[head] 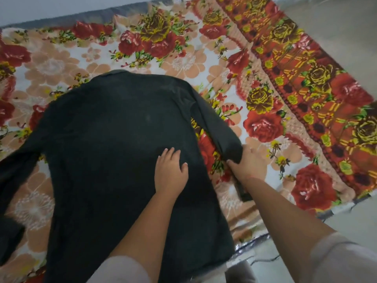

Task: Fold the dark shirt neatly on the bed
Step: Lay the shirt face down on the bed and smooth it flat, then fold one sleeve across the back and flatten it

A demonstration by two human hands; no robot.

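The dark shirt [114,152] lies spread flat, back side up, on the floral bed cover [61,64], collar toward the far side. Its left sleeve runs off toward the left frame edge. My left hand [170,170] rests flat on the shirt's right half, fingers apart. My right hand [247,164] grips the cuff end of the right sleeve [216,123], which stretches diagonally from the shoulder down to that hand, just off the shirt's right edge.
The bed's right border [318,94] has a red and orange rose band. Pale floor [336,23] shows beyond it on the right and at the lower right. A grey mattress edge [102,15] runs along the far side.
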